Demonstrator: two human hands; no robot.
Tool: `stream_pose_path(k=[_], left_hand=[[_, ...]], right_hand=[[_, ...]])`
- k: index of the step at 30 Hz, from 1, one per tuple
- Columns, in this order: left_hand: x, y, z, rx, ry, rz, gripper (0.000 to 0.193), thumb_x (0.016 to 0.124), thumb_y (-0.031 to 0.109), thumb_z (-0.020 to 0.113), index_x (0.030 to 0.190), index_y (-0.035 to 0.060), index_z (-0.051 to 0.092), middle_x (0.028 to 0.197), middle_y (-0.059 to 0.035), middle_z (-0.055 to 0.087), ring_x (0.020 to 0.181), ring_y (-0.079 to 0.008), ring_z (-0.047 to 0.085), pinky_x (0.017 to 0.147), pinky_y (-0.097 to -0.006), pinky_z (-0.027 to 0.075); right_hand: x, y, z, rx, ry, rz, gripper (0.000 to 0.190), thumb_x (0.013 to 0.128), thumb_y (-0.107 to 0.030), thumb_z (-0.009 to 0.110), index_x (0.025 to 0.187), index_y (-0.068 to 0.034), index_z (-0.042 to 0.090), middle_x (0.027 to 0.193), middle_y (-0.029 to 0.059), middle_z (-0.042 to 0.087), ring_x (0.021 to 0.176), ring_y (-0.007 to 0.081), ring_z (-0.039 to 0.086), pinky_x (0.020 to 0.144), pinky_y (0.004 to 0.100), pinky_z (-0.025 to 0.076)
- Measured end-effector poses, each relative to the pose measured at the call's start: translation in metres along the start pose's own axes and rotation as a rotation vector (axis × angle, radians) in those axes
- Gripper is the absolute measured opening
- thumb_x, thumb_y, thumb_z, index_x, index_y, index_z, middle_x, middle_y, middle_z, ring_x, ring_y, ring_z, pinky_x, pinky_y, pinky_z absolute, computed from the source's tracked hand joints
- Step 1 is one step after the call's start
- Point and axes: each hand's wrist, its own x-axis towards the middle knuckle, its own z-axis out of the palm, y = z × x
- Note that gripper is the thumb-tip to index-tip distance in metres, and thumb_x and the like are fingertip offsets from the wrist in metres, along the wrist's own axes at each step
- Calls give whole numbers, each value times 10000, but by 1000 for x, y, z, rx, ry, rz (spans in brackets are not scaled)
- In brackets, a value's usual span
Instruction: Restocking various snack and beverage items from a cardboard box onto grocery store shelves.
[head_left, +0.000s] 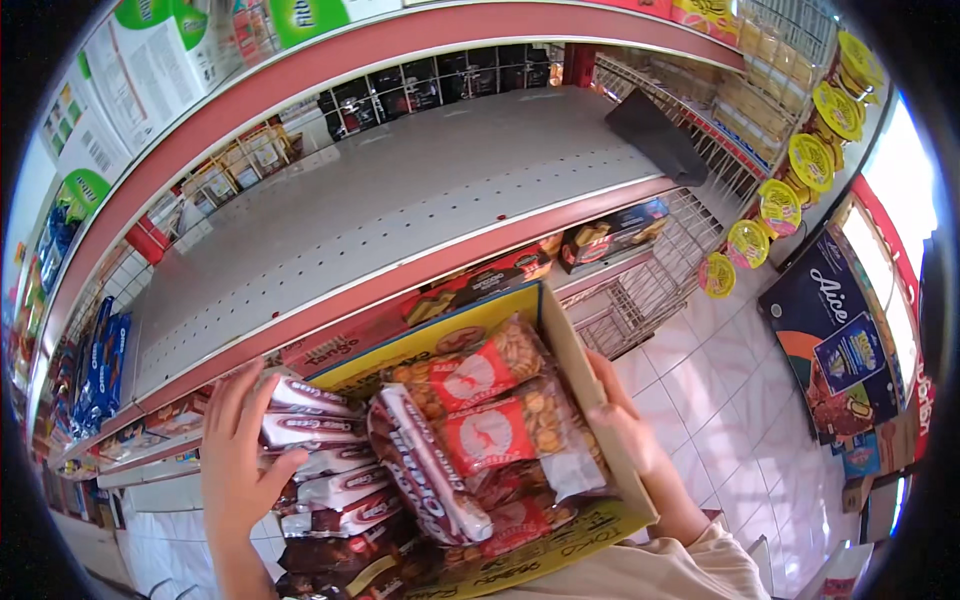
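Observation:
My right hand grips the right wall of a yellow cardboard box, held tilted in front of me. My left hand is at the box's left side, fingers apart, its thumb over the ends of white and maroon Choco Crus packs. Whether it bears any weight I cannot tell. One more Choco Crus pack lies lengthwise in the middle. To its right sit clear bags of round snacks with red labels. Dark brown packs fill the lower left. The box's left wall is hidden.
Ahead is a grey perforated metal shelf with a red front edge; a dark cloth-like sheet lies at its right end. Blue Oreo packs stand at left. Below are biscuit boxes. Yellow-lidded cups hang at right, above the tiled floor.

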Motion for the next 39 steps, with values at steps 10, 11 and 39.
stream_pose_path(k=[10,11,39], left_hand=[[7,-4,28,4,112,-6,589,691,292,713,1189,59,500,1210,-142,521,1112,-371,471,974,-475,333],[6,-5,31,48,145,-2,551,697,275,708,1166,61,514,1155,-142,548,1069,-363,495,949,-472,348],[10,-24,44,65,317,-7,419,719,309,701,1094,144,617,1004,-76,609,905,-292,560,817,-410,414]], right_hand=[[5,16,-11,71,-1,1,662,779,-255,485,1361,12,320,1344,128,392,1288,208,312,1072,319,189],[10,14,-15,4,-18,-18,636,797,-226,493,1361,14,324,1348,136,396,1295,215,315,1074,327,199],[240,-110,31,-1660,-48,-440,706,899,-584,374,1428,-124,295,1471,212,239,1346,419,227,1109,443,199]])
